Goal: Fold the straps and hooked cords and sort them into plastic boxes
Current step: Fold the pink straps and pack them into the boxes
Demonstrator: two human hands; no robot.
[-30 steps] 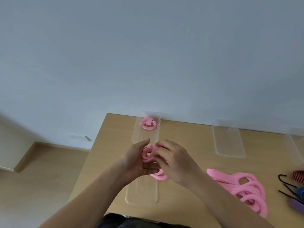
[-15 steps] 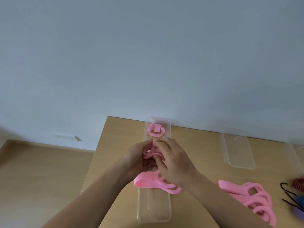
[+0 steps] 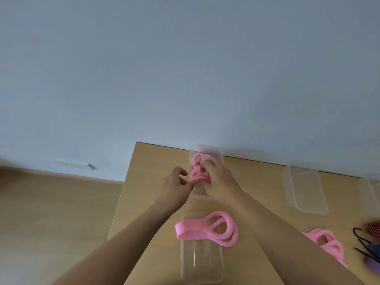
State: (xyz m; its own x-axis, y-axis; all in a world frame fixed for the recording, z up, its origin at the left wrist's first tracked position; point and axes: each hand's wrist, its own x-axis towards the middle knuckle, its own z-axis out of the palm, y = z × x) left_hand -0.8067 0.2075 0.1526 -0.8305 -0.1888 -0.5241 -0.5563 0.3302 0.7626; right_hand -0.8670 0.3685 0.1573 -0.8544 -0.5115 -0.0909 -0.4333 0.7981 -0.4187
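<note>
Folded strap [image 3: 198,175]: pink, in the far-left box [image 3: 220,153] on the tabletop [image 3: 156,161], just near of another folded one [image 3: 197,158]. Right hand [image 3: 221,183]: fingers curled over it, pinching it down. Left hand [image 3: 174,186]: fingers loosely curled, holding nothing. Advice: seat it flat against its neighbour and release slowly so it does not spring open. Half a second ago both hands held it; the loose strap [image 3: 205,229] now lies across the near box [image 3: 201,264].
</note>
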